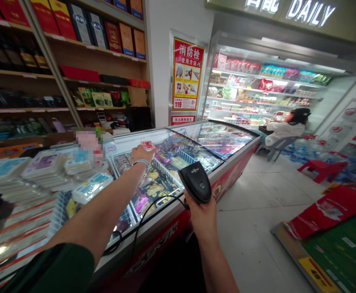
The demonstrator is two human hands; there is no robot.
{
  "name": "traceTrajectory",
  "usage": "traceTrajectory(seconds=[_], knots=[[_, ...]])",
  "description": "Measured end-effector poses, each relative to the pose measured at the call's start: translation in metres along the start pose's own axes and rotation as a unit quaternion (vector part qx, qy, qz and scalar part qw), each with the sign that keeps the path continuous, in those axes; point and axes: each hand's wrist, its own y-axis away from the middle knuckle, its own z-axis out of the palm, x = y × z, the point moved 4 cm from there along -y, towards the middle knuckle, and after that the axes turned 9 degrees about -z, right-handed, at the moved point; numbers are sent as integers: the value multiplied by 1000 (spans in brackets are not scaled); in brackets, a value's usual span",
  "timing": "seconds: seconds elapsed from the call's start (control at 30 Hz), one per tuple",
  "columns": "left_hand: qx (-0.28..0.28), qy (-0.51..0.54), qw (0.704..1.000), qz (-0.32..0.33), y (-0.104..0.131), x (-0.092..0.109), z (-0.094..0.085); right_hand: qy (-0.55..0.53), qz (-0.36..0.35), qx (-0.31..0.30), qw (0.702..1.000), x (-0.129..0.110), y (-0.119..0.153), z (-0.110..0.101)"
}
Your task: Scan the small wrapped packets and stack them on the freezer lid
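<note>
My right hand [202, 215] is wrapped round the handle of a black barcode scanner [195, 182], held up before the freezer's front edge. A black cable [153, 201] loops from it across the glass. Further off, my left hand [141, 154], with a light band on its wrist, reaches over the chest freezer [170, 209]. Its fingers are closed on a small red-and-white pack [148, 145], partly covered by the hand. Below the glass, wire baskets [184, 156] hold colourful packaged goods. A clear plastic box with a blue label [93, 186] lies left of my left forearm.
Stacked flat plastic packs [45, 169] stand on the left. Behind them rise shelves [100, 49] of boxes and bottles. A person [284, 130] sits near the lit fridge shelves [260, 89]. A red stool [321, 169] and red-and-green cartons [333, 215] stand at right.
</note>
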Motion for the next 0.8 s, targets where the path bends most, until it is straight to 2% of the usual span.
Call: traceTrajectory(seconds=[0.13,0.27,0.57,0.8], knots=[[11,-5,1000,20,-3,-4,-6,3,3,-2,1000,-1,1,0],[24,5,1000,11,0,-2,-11,4,-6,-8,1000,-5,3,2],[12,33,999,-40,7,10,5,16,-2,-17,1000,-6,4,2],[13,15,1000,-5,6,8,-2,16,-7,-15,1000,-8,4,3]])
